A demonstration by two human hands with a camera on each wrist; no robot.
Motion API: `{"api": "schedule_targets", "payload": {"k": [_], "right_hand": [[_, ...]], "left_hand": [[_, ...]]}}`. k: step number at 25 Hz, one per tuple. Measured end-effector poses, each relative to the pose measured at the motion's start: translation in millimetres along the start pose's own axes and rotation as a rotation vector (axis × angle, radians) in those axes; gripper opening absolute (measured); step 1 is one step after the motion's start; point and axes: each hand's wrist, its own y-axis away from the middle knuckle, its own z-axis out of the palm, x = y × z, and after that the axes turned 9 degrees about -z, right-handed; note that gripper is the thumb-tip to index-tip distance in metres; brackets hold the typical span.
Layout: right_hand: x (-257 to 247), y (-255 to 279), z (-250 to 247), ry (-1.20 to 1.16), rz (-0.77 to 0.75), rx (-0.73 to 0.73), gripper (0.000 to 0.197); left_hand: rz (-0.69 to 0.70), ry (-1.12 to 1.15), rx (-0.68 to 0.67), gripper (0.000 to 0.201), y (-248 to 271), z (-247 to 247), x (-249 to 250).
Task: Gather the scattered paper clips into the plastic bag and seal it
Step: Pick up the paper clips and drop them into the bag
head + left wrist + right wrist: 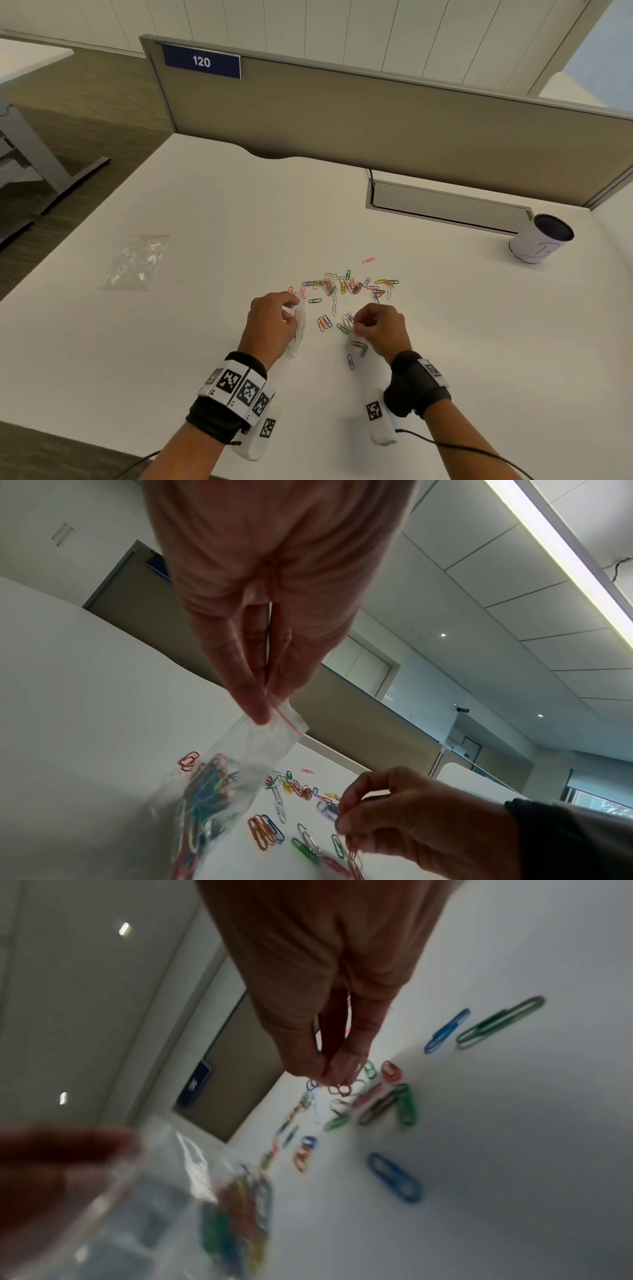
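Observation:
Coloured paper clips [346, 286] lie scattered on the white desk [205, 212], several more close to my hands [267, 831] [394, 1177]. My left hand [274, 322] pinches the red-striped top edge of a small clear plastic bag [240, 767] that hangs down to the desk with many clips inside [236, 1210]. My right hand [380, 325] is just right of it, low over the desk, and its fingertips [329, 1069] pinch a few paper clips [342, 1088].
A second clear bag [137, 262] lies flat at the far left of the desk. A white cup with a dark inside [541, 238] stands at the right by a cable tray [445, 205]. A beige partition [342, 113] closes the back edge.

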Motion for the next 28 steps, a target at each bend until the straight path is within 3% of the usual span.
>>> {"api": "schedule_targets", "payload": {"k": [5,8,16,20,25,28], "right_hand": [[-49.4,9.2,-8.3,-0.782,0.097,0.054,0.01],[-77.8,11.6,9.6,-0.981,0.114,0.029,0.01],[-83.6,10.8,49.1,-0.578,0.087,0.045,0.008],[-87.6,10.4,46.3,-0.37,0.025,-0.056,0.009],[-93.2,2.2,39.5,-0.266,0.085,-0.206,0.016],[-96.3,-3.7,33.4,-0.33,0.107,-0.223,0.01]], "left_hand": [[-0.002,0.011,-0.011,0.03,0.0,4.5,3.9],[0.015,0.021,-0.004,0.029,0.3,6.7,6.2],[-0.009,0.003,0.028,0.035,1.9,4.0,2.0],[-0.015,0.029,0.05,0.037,4.0,1.4,4.9],[0.024,0.003,0.027,0.038,5.0,1.3,6.9],[0.049,0.0,0.02,0.036,5.9,0.4,8.3]]}}
